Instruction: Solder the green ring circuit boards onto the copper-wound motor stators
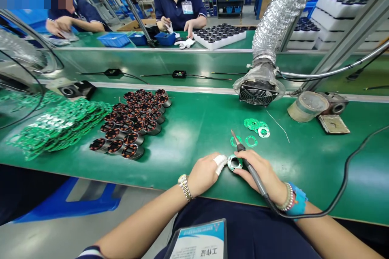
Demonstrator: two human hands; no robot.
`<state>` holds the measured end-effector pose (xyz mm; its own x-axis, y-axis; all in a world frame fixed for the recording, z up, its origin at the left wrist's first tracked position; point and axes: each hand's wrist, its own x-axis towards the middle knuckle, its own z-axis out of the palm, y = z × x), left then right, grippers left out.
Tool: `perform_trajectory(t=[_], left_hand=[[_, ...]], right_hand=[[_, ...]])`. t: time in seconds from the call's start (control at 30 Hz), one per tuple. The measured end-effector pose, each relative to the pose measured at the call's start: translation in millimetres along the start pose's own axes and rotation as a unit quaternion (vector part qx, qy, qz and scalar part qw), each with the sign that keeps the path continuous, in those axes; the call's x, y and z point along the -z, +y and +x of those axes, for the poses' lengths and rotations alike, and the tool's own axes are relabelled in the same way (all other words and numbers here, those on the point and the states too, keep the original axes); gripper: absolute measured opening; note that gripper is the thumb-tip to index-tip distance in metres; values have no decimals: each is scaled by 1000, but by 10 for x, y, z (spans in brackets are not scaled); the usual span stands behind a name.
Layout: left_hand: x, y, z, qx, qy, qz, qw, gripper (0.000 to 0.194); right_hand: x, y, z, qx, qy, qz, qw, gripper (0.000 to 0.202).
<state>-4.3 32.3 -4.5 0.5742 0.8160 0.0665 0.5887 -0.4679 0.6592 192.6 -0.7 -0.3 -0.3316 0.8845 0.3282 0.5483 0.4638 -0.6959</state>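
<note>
Close to the bench's front edge, a ring-shaped circuit board [231, 166], green and white with a dark centre, lies between my two hands. My left hand [203, 173], with white finger covers, is closed, its fingertips pinching the ring's left side. Whether a motor part sits under the ring I cannot tell. My right hand [263, 170] is wrapped round a soldering iron [254, 175], its tip pointing up and away. Thumb and fingertips of that hand also touch the ring's right side. Just beyond lie loose green ring boards [251, 141] and a small stack of them [253, 124].
Wound motor stators [130, 123] stand in rows on the left, beside piled green board panels [60, 127]. A fume-duct fan [257, 94] hangs ahead. A round tub [306, 107], a sponge tray [334, 124] and solder wire [278, 126] lie right. The iron's cable [345, 178] crosses my right forearm. Co-workers sit opposite.
</note>
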Motion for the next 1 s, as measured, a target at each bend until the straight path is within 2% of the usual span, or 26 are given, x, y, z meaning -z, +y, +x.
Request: perform_trajectory(t=[0.07, 0.1, 0.17, 0.2, 0.23, 0.3, 0.37, 0.47, 0.53, 0.6, 0.67, 0.7, 0.77, 0.8, 0.83, 0.87, 1.0], left_hand=[[10, 10, 40, 46, -40, -66, 996, 24], [16, 14, 60, 88, -71, -133, 985, 26], [32, 13, 84, 164, -132, -273, 939, 31], [44, 4, 84, 180, -148, -311, 921, 32], [59, -11, 77, 177, -147, -312, 922, 31], [95, -58, 44, 109, -107, -212, 965, 25], [128, -116, 6, -3, -49, -58, 997, 22], [161, -175, -12, -132, -2, 87, 987, 21], [167, -165, 16, -155, -3, 115, 981, 20], [160, -110, 67, -114, -25, 89, 989, 17], [138, -31, 118, -5, -66, -22, 998, 15], [126, 5, 137, 66, -90, -110, 988, 17], [108, 49, 151, 190, -136, -296, 926, 21], [106, 49, 145, 226, -149, -364, 891, 21], [109, 36, 133, 242, -150, -404, 870, 20], [117, 9, 116, 238, -139, -416, 866, 19], [151, -143, 62, 143, -70, -329, 931, 17]], right_hand=[[-18, 15, 7, 4, 0, 0, 1000, 30], [-21, 21, 11, 7, 1, 1, 1000, 30], [-21, 28, 16, 9, 1, 3, 1000, 30], [-20, 30, 17, 9, -1, 5, 1000, 30], [-20, 31, 18, 9, -3, 7, 1000, 30], [-21, 32, 18, 7, -4, 11, 1000, 31], [-22, 33, 19, 6, -3, 12, 1000, 32], [-18, 28, 23, 6, -1, 6, 1000, 31], [-11, 23, 27, 8, -1, -1, 1000, 29], [-6, 18, 29, 10, 0, -5, 1000, 28], [-7, 19, 30, 11, -1, -9, 1000, 28], [-10, 21, 29, 10, 1, -11, 1000, 28], [-16, 26, 26, 9, 3, -15, 1000, 28], [-19, 29, 25, 9, 4, -16, 1000, 28], [-21, 31, 24, 9, 3, -16, 1000, 28], [-21, 32, 23, 8, 1, -14, 1000, 28], [-18, 34, 22, 6, -8, -7, 1000, 28]])
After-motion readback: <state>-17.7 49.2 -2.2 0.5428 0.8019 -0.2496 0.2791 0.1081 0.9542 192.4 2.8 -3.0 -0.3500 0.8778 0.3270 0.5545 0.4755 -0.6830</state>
